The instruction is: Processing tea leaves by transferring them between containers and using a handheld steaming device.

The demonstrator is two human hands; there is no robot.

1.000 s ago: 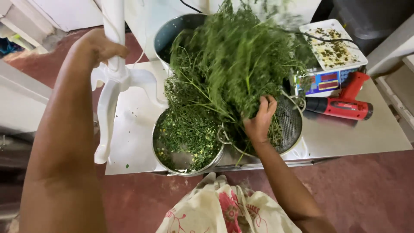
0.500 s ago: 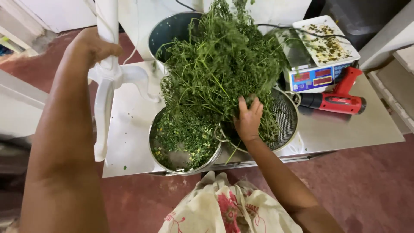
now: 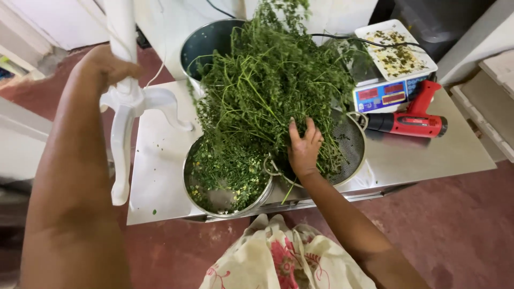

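Pressing my open right hand [image 3: 304, 147] flat on the leafy bunch [image 3: 273, 91] heaped over the mesh strainer [image 3: 350, 150], I clenched a white post [image 3: 122, 32] with my left hand [image 3: 107, 67]; loose stems risked sliding off the steel table [image 3: 160, 160].

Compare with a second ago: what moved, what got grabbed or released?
The right hand shifted a little up and left across the bunch of green herbs, fingers now spread flat on it; nothing grabbed or released. The left hand keeps its grip on the white stand. Bowls, scale and red tool unchanged.
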